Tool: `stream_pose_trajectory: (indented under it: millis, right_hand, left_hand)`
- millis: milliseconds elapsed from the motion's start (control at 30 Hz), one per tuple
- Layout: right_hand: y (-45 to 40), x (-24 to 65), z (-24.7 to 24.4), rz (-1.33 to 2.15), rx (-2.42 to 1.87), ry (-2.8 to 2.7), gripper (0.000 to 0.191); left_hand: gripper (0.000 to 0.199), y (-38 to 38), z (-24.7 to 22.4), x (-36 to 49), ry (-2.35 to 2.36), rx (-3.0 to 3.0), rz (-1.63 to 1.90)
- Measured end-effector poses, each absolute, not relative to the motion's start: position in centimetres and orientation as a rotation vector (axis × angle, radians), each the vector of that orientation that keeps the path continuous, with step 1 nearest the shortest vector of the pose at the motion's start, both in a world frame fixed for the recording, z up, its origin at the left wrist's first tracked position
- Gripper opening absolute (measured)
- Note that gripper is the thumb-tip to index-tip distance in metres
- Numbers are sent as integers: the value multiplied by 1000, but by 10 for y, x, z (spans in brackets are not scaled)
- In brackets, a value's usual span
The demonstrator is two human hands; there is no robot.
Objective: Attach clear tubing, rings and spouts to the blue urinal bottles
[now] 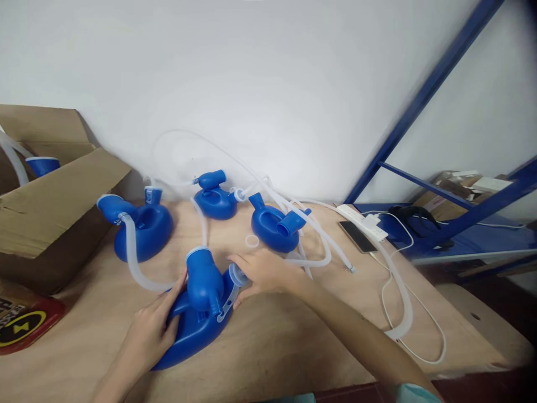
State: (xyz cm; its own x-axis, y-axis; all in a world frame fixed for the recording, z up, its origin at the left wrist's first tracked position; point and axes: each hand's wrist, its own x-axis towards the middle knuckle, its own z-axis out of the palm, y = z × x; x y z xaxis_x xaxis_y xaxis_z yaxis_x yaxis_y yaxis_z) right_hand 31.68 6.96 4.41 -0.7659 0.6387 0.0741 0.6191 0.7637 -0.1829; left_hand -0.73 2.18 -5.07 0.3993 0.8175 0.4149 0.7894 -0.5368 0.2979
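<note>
Nearest bottle (197,336) slants lengthwise, neck (227,284) seemingly away-right.

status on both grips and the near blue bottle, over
Left grip on near blue bottle; right grip around clear cap at its mouth. Pale tube runs up close to bottle's left side.

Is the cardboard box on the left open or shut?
Open: the box's flaps are spread, and a blue part shows inside.

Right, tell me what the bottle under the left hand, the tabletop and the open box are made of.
Blue bottle: probably molded plastic, smooth with soft highlights. Tabletop: looks like matte plywood, pale tan with faint mottling. Open box: likely cardboard, dull brown with folding flaps.
</note>
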Motion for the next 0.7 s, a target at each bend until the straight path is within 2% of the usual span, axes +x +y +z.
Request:
stream_pose_trajectory:
  millis: [100, 167, 400, 600, 700]
  right_hand:
    - [83, 319, 39, 90, -891, -2984, 70]
    - [91, 319, 35, 28, -791, -3042, 64]
    - [83, 330, 32, -57, -730, -3002, 64]
    - [40, 379, 49, 142, -1336, -2612, 65]
    - [20, 410, 47, 368, -1609, -2529, 76]
  left_hand:
    - [80, 21, -51, -9, 1472, 2586, 811]
    - [80, 21, -51, -10, 1455, 2585, 818]
    - [76, 22, -42, -3, 1371, 2618, 881]
    - [77, 24, -37, -2, 1329, 2594, 836]
    - [75, 25, -46, -6, 1344, 2549, 839]
